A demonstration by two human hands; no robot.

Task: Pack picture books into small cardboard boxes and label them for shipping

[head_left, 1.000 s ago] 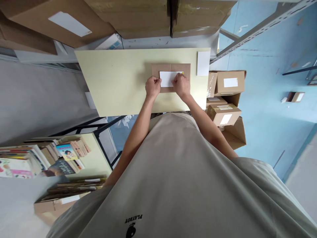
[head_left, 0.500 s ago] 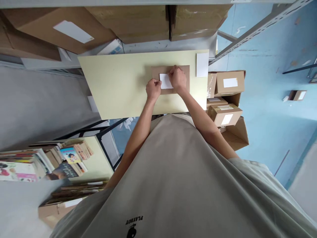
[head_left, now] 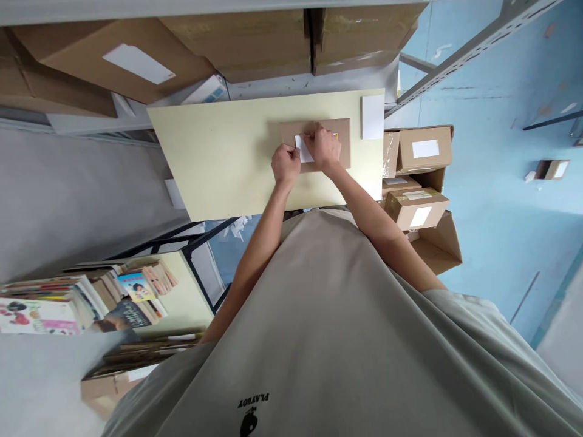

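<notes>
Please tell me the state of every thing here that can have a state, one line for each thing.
Brown parcel: lies flat on the table, closed.
White label: on the parcel, mostly covered by the hands.
Left hand: pressing at the label's edge.
Right hand: over the label, pressing.
White sheet: flat at the table corner.
Floor boxes: closed, labelled.

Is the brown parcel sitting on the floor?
No, the brown parcel lies flat on the pale yellow table, with the left hand and right hand on its white label.

You stand at a pale yellow desk (head_left: 218,158) on a blue floor (head_left: 501,200), with a metal shelf (head_left: 460,57) nearby.
</notes>
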